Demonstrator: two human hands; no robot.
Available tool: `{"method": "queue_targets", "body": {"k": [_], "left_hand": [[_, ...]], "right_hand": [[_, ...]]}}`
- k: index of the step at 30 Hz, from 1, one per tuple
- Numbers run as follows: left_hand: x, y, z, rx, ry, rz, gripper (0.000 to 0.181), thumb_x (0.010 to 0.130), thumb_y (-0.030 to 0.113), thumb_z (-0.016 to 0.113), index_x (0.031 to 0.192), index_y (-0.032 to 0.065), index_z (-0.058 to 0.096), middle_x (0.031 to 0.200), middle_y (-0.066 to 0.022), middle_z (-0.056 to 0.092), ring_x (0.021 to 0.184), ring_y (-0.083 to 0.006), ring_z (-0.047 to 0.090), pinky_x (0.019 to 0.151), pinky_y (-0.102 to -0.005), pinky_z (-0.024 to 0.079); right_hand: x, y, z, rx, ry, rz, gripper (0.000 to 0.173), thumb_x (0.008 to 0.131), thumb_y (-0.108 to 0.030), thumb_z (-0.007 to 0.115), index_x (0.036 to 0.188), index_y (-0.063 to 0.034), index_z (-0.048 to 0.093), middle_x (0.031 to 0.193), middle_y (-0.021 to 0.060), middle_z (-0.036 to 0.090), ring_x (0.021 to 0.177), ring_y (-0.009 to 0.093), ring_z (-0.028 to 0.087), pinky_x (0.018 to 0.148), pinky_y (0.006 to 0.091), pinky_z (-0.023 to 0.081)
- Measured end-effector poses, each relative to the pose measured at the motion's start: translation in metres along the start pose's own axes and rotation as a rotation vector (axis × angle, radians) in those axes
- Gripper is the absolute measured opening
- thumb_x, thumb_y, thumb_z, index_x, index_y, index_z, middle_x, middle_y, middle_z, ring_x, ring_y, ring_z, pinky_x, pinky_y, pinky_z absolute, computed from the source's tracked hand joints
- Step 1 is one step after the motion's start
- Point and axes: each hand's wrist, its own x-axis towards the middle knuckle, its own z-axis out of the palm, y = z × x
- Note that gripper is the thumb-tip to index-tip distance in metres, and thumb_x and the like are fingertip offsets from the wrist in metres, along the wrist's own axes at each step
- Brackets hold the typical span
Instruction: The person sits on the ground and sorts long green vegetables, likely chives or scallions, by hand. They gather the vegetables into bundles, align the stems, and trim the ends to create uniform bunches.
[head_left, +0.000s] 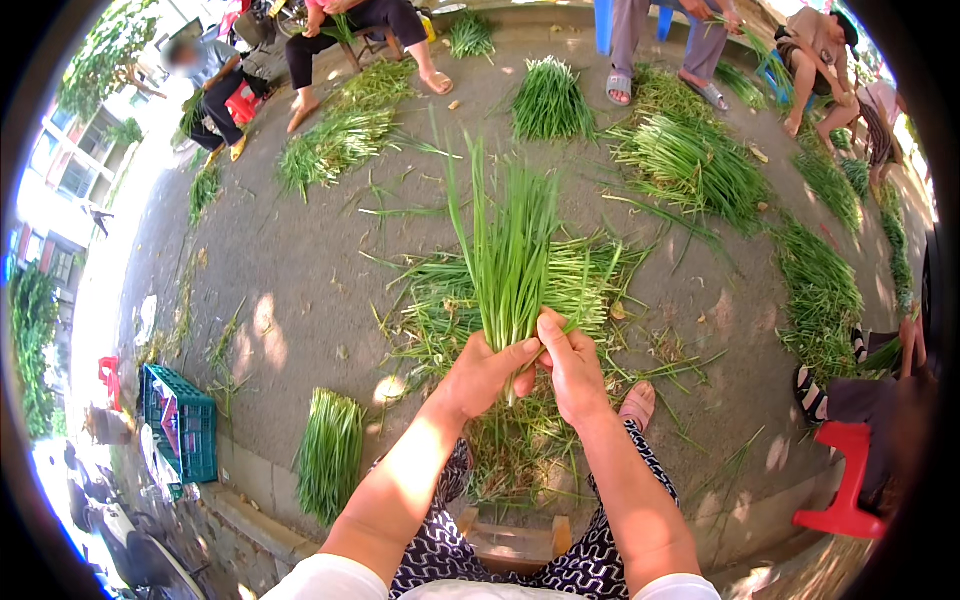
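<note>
My left hand (484, 371) is closed around the lower stalks of an upright bunch of garlic chives (510, 262). Its long green leaves fan out away from me, and the pale stalk ends poke out below my fingers. Touching the same bunch from the right, my right hand (574, 367) pinches a few stalks between thumb and fingers; the exact grip is partly hidden. Beneath and beyond my hands lies a loose heap of chives (435, 307) on the pavement. Withered trimmings (517, 450) are scattered between my feet.
A neat chive bundle (330, 454) stands left of my legs, near a green plastic crate (180, 420). More chive piles (694, 165) lie ahead and right. Several people sit around. A red stool (844, 480) is at right; a wooden stool (517, 544) shows between my knees.
</note>
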Motion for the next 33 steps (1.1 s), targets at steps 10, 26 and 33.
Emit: {"method": "queue_targets", "body": {"k": [10, 26, 33], "left_hand": [[-0.002, 0.010, 0.004, -0.131, -0.067, -0.026, 0.025, 0.084, 0.021, 0.066, 0.098, 0.0011, 0.059, 0.069, -0.0019, 0.056, 0.053, -0.0102, 0.051, 0.046, -0.0230, 0.037], [0.001, 0.004, 0.006, -0.308, -0.012, -0.102, 0.021, 0.089, 0.014, 0.061, 0.106, 0.0029, 0.057, 0.073, -0.0041, 0.059, 0.052, -0.0117, 0.055, 0.043, -0.0223, 0.041], [0.001, 0.005, -0.005, -0.095, 0.002, -0.079, 0.030, 0.088, 0.012, 0.059, 0.115, 0.0001, 0.058, 0.084, -0.0051, 0.063, 0.058, -0.0100, 0.052, 0.047, -0.0245, 0.040]], "right_hand": [[-0.004, -0.007, -0.003, -0.081, -0.113, 0.021, 0.027, 0.094, -0.022, 0.051, 0.105, 0.0021, 0.059, 0.083, 0.0058, 0.063, 0.054, 0.012, 0.058, 0.049, 0.0240, 0.047], [-0.003, -0.002, -0.004, -0.071, -0.039, -0.007, 0.026, 0.096, -0.024, 0.044, 0.099, -0.0006, 0.055, 0.079, 0.0060, 0.060, 0.050, 0.013, 0.055, 0.047, 0.0241, 0.047], [-0.002, 0.000, 0.000, -0.071, -0.014, 0.012, 0.029, 0.096, -0.026, 0.048, 0.107, 0.0000, 0.054, 0.083, 0.0066, 0.061, 0.056, 0.015, 0.058, 0.054, 0.0260, 0.050]]}}
